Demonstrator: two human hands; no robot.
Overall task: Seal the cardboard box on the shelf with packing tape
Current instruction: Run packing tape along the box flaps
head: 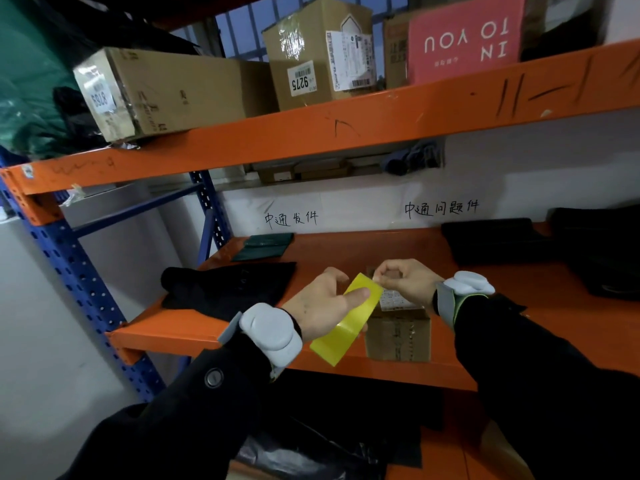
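The left hand (322, 306) is gripping the yellow roll of packing tape (343, 327), thumb across it. The right hand (405, 282) is pinching what seems to be its free end, above the small brown cardboard box (398, 336) sitting at the front edge of the orange metal shelf (194, 330). Keeping the strip taut before pressing it down seems wise.

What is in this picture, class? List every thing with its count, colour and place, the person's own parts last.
Small box: one, brown, lower shelf front, between the hands.
Tape roll: one, yellow, in the left hand.
Other boxes: three, brown, upper shelf.
Pink box: one, pink, upper shelf right.
Cloth: one, black, lower shelf left.
Folded pouches: dark green, lower shelf back; count unclear.
Bags: two, black, lower shelf right.
Rack: one, orange beams, blue posts.
Wristbands: two, white, both wrists.
Left hand: one, holds the roll.
Right hand: one, pinches the roll's top edge.
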